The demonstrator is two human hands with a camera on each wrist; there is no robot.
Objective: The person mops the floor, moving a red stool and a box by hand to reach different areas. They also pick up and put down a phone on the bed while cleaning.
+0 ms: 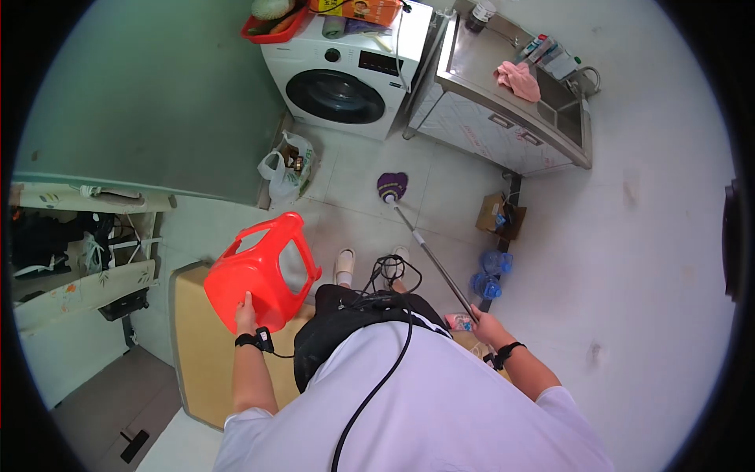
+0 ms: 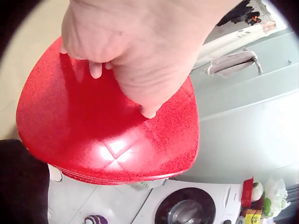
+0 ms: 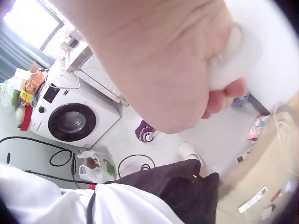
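Note:
A red plastic stool [image 1: 248, 287] hangs tilted at the person's left, its legs pointing away. The left hand [image 1: 246, 316] grips it at the seat; close up in the left wrist view, that hand [image 2: 140, 51] lies over the red seat [image 2: 117, 135], some fingers partly hidden under the palm. On the right, the right hand [image 1: 489, 326] is wrapped round the upper end of a mop's metal handle [image 1: 436, 263]. The purple mop head [image 1: 392, 186] rests on the tiled floor ahead. In the right wrist view the right hand's fingers [image 3: 219, 100] curl round the white handle end [image 3: 222, 74].
A white washing machine [image 1: 338, 94] stands ahead, with a plastic bag [image 1: 287, 169] on the floor near it. To the right are a metal sink counter [image 1: 480, 71], a cardboard box [image 1: 495, 216] and blue bottles [image 1: 489, 271]. Black cable [image 1: 385, 275] loops at the waist.

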